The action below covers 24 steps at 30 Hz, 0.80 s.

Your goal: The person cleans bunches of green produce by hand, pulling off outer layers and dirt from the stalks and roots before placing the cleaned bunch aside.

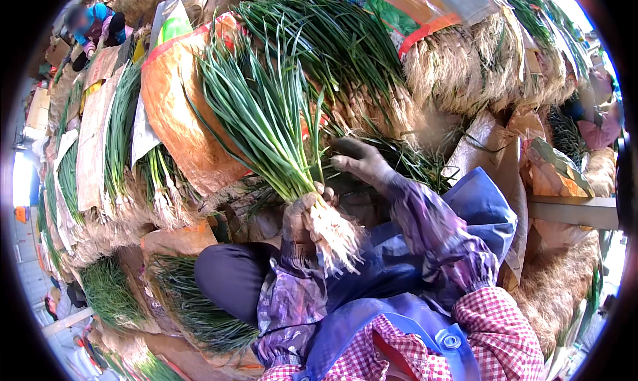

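Observation:
In front of me I hold a bunch of scallions (pixel 269 128), its green leaves fanned up and to the left. Its whitish bulbs and pale roots point down to the right. My left hand (pixel 304 216) is closed around the stems just above the bulbs. To the right of the leaves is my right hand (pixel 364 163), thumb and fingers apart, the fingertips close to a leaf at the bunch's edge. Whether they touch it I cannot tell. A large heap of scallions (pixel 332 42) lies beyond the bunch, roots toward me.
An orange sack (pixel 186 115) covers part of the pile on the left. More scallions with dense roots (pixel 472 69) lie at the upper right. Another green pile (pixel 193 301) sits beside my knee. A metal bar (pixel 571 211) stands at the right. Another person (pixel 100 29) sits far left.

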Motion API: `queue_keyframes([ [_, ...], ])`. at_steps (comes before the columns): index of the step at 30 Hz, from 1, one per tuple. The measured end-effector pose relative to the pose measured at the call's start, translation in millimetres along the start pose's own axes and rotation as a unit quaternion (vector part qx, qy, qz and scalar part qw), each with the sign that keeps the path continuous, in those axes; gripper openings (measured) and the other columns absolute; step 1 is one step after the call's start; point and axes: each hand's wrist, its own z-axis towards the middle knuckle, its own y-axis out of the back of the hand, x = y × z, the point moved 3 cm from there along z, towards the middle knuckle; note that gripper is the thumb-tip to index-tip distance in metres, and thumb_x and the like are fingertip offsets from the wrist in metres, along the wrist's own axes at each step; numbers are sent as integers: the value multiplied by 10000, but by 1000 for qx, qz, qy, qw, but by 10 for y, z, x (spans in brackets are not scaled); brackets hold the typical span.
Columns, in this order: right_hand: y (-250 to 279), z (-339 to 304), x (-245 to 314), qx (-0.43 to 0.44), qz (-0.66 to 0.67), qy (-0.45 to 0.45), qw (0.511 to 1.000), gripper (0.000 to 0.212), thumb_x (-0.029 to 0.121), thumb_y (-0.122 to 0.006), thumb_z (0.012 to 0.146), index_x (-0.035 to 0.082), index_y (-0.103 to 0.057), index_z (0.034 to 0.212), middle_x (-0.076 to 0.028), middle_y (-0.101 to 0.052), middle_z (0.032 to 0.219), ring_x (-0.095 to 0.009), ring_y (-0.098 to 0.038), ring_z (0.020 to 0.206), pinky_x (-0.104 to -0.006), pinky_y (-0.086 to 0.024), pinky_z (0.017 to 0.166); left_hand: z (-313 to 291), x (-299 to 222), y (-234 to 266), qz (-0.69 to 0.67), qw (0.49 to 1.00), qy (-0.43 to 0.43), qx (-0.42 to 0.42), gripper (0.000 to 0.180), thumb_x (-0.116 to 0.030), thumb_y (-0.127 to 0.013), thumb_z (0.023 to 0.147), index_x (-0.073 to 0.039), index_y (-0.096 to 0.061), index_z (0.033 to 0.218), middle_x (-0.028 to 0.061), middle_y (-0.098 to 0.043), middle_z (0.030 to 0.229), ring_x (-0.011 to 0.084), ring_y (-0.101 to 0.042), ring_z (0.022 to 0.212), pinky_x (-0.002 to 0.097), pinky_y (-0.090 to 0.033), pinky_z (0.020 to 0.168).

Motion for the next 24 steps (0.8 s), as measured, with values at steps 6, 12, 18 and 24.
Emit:
queue_keyframes([
  [6,-155,47,-276,-4,-96,-74,993,298,236,-618,861,21,-606,1068,-15,-628,823,-110,-569,766,-285,-479,667,-170,-74,24,-111,988,19,109,285,-160,-653,747,-23,-508,951,91,-509,874,201,-500,866,301,-444,823],
  [12,-90,183,-397,55,-238,-69,967,350,324,-617,838,22,-625,1015,-76,-652,846,-194,-606,776,-331,-497,695,-202,26,117,-75,996,-2,42,277,-122,-640,756,-3,-533,983,123,-559,900,242,-581,781,349,-539,617],
  [18,-496,43,179,6,-503,162,849,175,247,-626,822,85,-610,887,-127,-595,677,-236,-589,595,-364,-482,584,-181,41,215,25,998,41,-27,318,-142,-632,769,32,-556,1026,184,-617,834,312,-630,558,397,-535,465],
  [24,-61,-349,-368,-80,10,-210,974,322,241,-613,828,18,-612,1060,-147,-657,860,-179,-623,748,-287,-496,664,-190,40,97,-95,992,-31,83,272,-147,-625,778,-26,-490,981,96,-536,878,192,-525,805,292,-459,734],
])
